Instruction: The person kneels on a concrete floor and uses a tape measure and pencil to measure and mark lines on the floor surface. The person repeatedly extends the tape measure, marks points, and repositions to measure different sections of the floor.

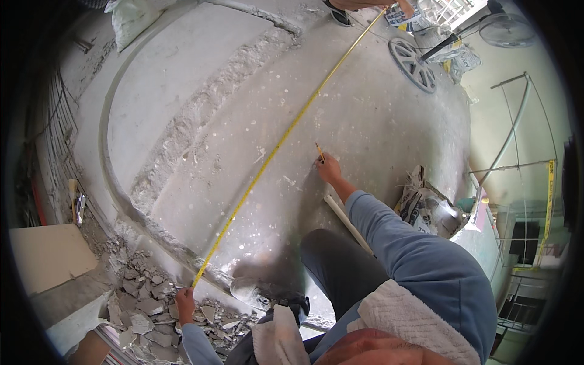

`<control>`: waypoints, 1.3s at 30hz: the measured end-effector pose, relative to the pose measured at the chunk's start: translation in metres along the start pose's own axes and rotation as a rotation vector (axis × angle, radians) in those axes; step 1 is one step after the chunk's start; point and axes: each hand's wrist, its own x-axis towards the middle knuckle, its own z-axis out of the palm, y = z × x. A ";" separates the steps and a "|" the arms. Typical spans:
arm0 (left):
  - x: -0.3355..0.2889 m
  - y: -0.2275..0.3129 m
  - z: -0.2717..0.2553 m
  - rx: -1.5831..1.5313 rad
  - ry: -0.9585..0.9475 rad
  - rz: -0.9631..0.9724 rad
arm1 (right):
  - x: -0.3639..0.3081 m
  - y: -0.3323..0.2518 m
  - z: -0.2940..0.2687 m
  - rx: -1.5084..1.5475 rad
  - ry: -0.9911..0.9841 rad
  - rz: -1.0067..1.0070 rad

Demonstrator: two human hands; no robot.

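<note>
A yellow measuring tape [277, 148] stretches taut across the dusty concrete floor [365, 121]. Its near end is pinched in my left hand [185, 299], by the edge of the floor and just above broken rubble. Another person's hands [398, 7] are at the tape's far end, at the top of the view. To the right of the tape, my right hand [328, 168] is closed around a yellow pencil [319, 149], its tip pointing up and away from me. The pencil is apart from the tape.
Broken tile rubble [149, 316] lies at the lower left, beside a beige board [52, 258]. A rough chiselled channel [201, 109] crosses the floor. A pedestal fan [413, 66] stands far right. A white pipe [348, 224] and a crumpled sack [420, 204] lie near my right arm.
</note>
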 end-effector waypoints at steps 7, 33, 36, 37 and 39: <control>0.007 -0.002 -0.003 0.038 -0.016 -0.053 | 0.005 -0.007 -0.001 -0.022 -0.036 0.039; 0.012 0.001 -0.005 0.040 -0.041 -0.064 | 0.005 -0.009 -0.003 -0.079 -0.054 0.036; 0.013 -0.003 -0.005 0.016 -0.050 -0.027 | 0.008 -0.001 0.001 -0.071 -0.048 0.024; 0.013 -0.006 -0.004 0.005 -0.039 -0.017 | 0.010 0.002 0.003 -0.075 -0.039 0.014; 0.013 -0.014 0.000 0.049 -0.036 -0.022 | 0.014 0.012 0.007 -0.081 -0.040 0.007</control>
